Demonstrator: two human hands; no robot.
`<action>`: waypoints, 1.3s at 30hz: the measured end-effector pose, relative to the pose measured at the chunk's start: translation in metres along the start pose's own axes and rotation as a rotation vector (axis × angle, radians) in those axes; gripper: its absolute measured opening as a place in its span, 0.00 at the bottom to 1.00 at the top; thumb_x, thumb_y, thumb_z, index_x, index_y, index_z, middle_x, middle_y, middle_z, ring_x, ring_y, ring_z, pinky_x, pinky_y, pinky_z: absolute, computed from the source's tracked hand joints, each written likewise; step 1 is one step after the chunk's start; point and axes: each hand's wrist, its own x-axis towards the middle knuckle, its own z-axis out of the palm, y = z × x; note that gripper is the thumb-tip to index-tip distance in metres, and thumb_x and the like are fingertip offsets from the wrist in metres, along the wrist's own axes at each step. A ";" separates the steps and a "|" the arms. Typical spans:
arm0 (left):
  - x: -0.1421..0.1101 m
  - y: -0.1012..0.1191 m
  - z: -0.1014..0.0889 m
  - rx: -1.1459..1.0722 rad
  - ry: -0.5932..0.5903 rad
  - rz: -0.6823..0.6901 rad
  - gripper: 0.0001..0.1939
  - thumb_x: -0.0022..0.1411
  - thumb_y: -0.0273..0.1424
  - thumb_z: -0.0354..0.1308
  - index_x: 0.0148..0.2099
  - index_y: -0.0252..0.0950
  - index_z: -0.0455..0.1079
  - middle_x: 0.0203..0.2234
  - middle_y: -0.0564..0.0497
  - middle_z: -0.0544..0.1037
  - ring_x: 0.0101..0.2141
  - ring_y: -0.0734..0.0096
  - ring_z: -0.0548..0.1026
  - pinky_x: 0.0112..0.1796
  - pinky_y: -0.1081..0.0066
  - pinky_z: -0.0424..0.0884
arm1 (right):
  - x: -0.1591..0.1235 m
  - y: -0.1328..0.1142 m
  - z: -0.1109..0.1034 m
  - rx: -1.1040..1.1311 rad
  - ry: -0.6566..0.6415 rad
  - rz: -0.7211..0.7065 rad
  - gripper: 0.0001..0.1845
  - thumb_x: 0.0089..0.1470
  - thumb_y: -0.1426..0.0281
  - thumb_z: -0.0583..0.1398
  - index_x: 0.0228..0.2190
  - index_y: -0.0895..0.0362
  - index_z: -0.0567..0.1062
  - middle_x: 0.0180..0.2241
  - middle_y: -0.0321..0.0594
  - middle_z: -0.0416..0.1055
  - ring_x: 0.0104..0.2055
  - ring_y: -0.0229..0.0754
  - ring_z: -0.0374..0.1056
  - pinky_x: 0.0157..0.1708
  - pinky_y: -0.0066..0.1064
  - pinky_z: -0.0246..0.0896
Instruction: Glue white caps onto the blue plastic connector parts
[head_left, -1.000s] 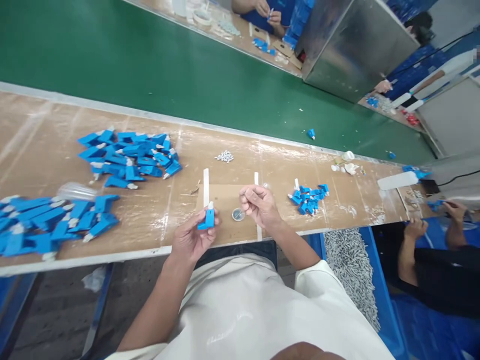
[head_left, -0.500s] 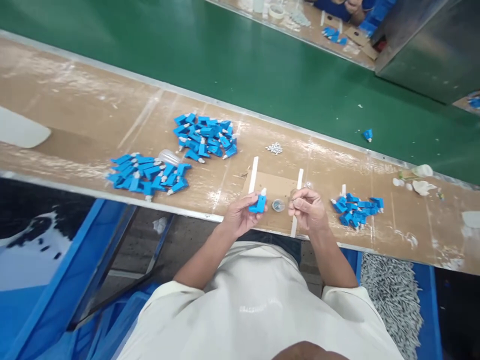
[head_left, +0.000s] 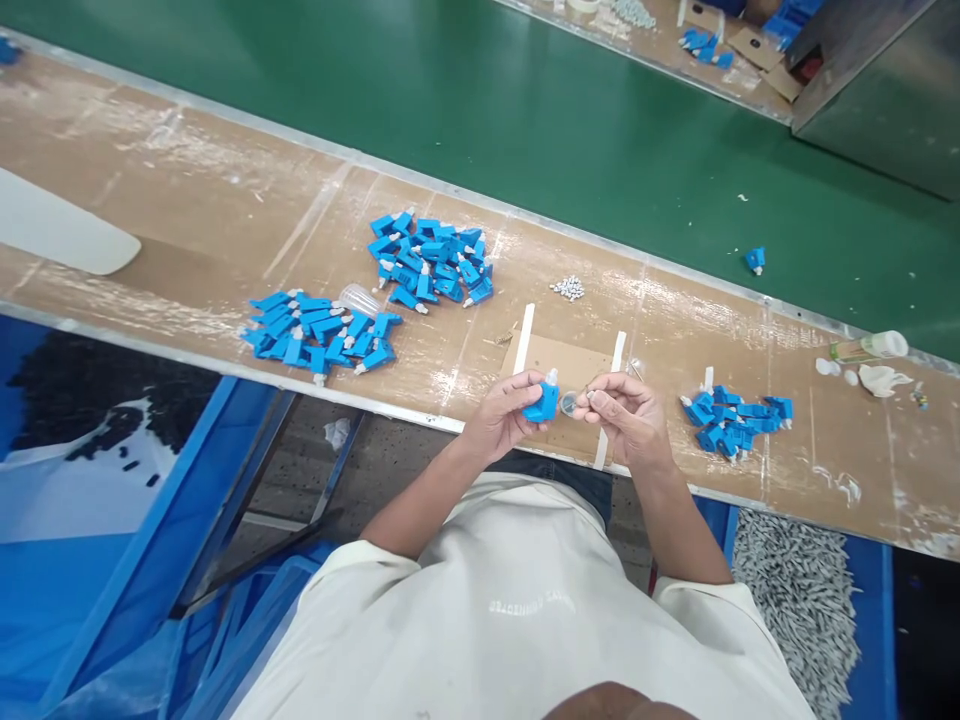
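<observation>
My left hand (head_left: pixel 508 415) is closed around a blue plastic part (head_left: pixel 541 403), its white tip pointing up and away from me. Just to the right, my right hand (head_left: pixel 628 412) pinches something small that I cannot make out. Between the two hands a small round clear dish (head_left: pixel 568 403) lies on a cardboard sheet (head_left: pixel 562 357), partly covered by my right fingertips. White strips (head_left: pixel 525 338) run along both sides of that sheet. Beyond it sits a little heap of small whitish pieces (head_left: pixel 568 288).
Blue parts with white tips form piles at the left (head_left: pixel 319 332), farther back (head_left: pixel 431 258) and at the right (head_left: pixel 736 420). A clear plastic cup (head_left: pixel 360 300) lies between the left piles. A bin of grey pieces (head_left: pixel 795 610) stands below the table at right.
My right fingertips have come in over the dish's edge, nearer the blue part. The left hand keeps its grip. The whole view has shifted slightly.
</observation>
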 end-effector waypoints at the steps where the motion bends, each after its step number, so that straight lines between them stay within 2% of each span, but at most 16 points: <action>1: 0.000 -0.001 0.000 0.035 -0.005 0.022 0.24 0.46 0.44 0.78 0.35 0.34 0.72 0.21 0.56 0.73 0.20 0.79 0.70 0.22 0.79 0.69 | -0.001 0.000 0.001 -0.015 0.003 0.003 0.25 0.37 0.52 0.79 0.28 0.56 0.81 0.26 0.39 0.82 0.25 0.40 0.79 0.28 0.29 0.79; 10: -0.006 -0.003 0.002 0.236 0.027 0.118 0.26 0.49 0.51 0.75 0.38 0.35 0.74 0.22 0.56 0.74 0.21 0.79 0.68 0.20 0.79 0.64 | -0.006 0.006 0.010 -0.105 -0.038 -0.070 0.19 0.46 0.55 0.76 0.29 0.56 0.82 0.23 0.38 0.79 0.25 0.39 0.77 0.26 0.29 0.79; 28: -0.002 -0.005 0.002 0.283 0.032 0.211 0.24 0.50 0.50 0.76 0.37 0.35 0.78 0.23 0.54 0.75 0.23 0.77 0.69 0.23 0.76 0.65 | -0.003 0.002 0.014 -0.179 0.003 -0.065 0.22 0.41 0.52 0.77 0.26 0.56 0.82 0.24 0.36 0.76 0.22 0.36 0.74 0.22 0.27 0.76; 35: 0.000 -0.009 -0.003 0.323 0.029 0.303 0.23 0.52 0.49 0.75 0.38 0.35 0.79 0.26 0.53 0.76 0.24 0.77 0.71 0.25 0.75 0.66 | -0.002 -0.002 0.013 -0.226 0.020 -0.045 0.19 0.38 0.57 0.80 0.26 0.56 0.83 0.23 0.36 0.77 0.22 0.36 0.73 0.21 0.26 0.75; 39: -0.001 -0.008 -0.001 0.301 -0.002 0.266 0.23 0.52 0.49 0.75 0.37 0.34 0.79 0.24 0.53 0.76 0.23 0.77 0.70 0.24 0.74 0.66 | 0.004 0.000 0.008 -0.163 0.000 0.010 0.20 0.32 0.60 0.81 0.23 0.56 0.81 0.21 0.35 0.76 0.19 0.35 0.71 0.19 0.24 0.72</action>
